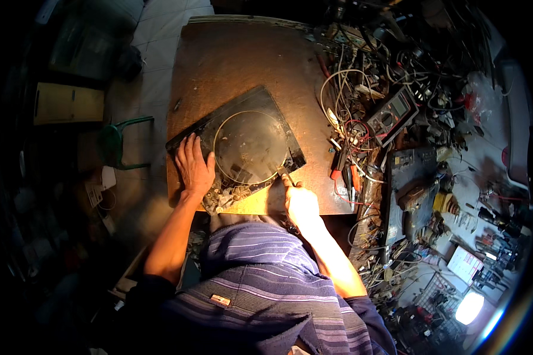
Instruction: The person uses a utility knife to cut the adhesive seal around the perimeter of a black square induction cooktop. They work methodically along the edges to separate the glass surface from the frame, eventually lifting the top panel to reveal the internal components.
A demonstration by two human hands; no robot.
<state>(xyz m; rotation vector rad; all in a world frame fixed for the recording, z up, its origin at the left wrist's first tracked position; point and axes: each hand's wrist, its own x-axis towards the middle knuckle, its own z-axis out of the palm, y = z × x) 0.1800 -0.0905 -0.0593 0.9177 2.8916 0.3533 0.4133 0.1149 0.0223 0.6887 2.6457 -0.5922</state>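
A dark square cooktop (251, 145) with a pale ring on its top lies turned at an angle on the brown worktable (237, 53). Its glass is broken away along the near edge, where loose fragments and exposed parts (225, 196) show. My left hand (194, 164) rests flat on the cooktop's left side, fingers stretched out. At the near right edge, my right hand (301, 202) is closed around a small dark tool (286, 173). The tool's tip meets the cooktop beside the ring. My fingers hide most of its handle, and its exact kind is unclear.
On the right lie a multimeter (392, 115) with red and black leads, pliers-like tools with red and black handles (346, 171), and tangled cables (343, 89). A dark case (403, 189) stands nearer. A green stool (121, 142) stands on the floor at left. A lamp (469, 307) glows lower right.
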